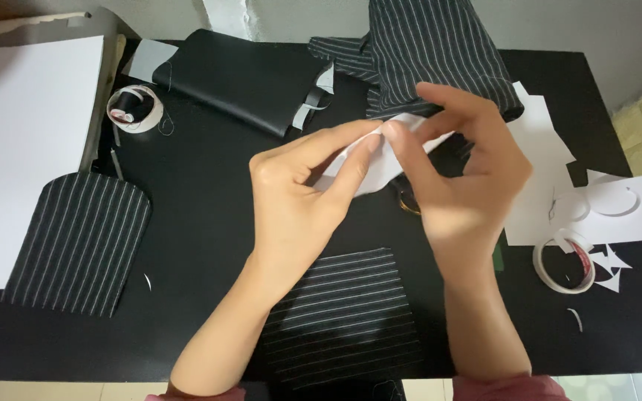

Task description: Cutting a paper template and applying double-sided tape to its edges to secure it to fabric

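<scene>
Pinching white paper piece (369, 167) between both hands, left hand (302, 197), right hand (466, 174), above black table (202, 186)

Home sewing desk: striped fabric pieces (77, 241), thread spool (134, 108), tape roll (563, 265), paper cutouts (618, 199).

Open black desk (202, 186) lay left of the left hand (299, 200), bounded by the rounded striped fabric piece (79, 241) and the thread spool (135, 108). Ahead, the black folder (243, 78) and the striped garment (432, 52) blocked passage. To the right, white paper sheets (544, 171) and a tape roll (565, 263) crowded the surface. A square striped fabric piece (347, 315) lay between the forearms.
</scene>
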